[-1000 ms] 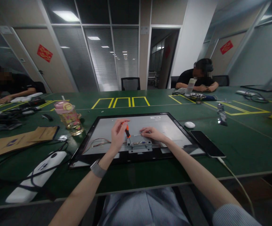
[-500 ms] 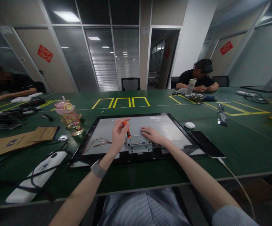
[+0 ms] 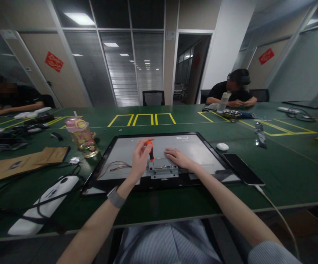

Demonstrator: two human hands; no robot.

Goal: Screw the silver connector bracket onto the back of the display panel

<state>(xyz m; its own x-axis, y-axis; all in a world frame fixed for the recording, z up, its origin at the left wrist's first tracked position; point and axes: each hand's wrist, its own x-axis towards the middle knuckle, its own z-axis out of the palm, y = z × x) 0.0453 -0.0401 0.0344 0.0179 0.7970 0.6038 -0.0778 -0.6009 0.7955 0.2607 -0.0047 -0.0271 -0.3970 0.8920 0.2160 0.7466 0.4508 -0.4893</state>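
A flat display panel (image 3: 197,146) lies face down on the green table, its grey metal back up inside a black frame. At its near edge sits a small metal bracket with connector ports (image 3: 163,170). My left hand (image 3: 139,159) is closed round an orange-handled screwdriver (image 3: 150,148), held nearly upright with its tip down on the bracket's left end. My right hand (image 3: 178,157) lies flat on the panel just right of the bracket, fingers stretched out and pressing down. Thin coloured wires (image 3: 115,165) run across the panel left of my left hand.
A pink-lidded bottle (image 3: 80,137), a brown paper bag (image 3: 24,161) and a white device with black cables (image 3: 43,205) lie left. A white mouse (image 3: 222,146) and a cabled phone (image 3: 243,168) lie right. Two other people sit at the far left and far right.
The screwdriver's handle has tipped more upright in my left hand and my fingers have shifted round it. My right hand stays flat in place.
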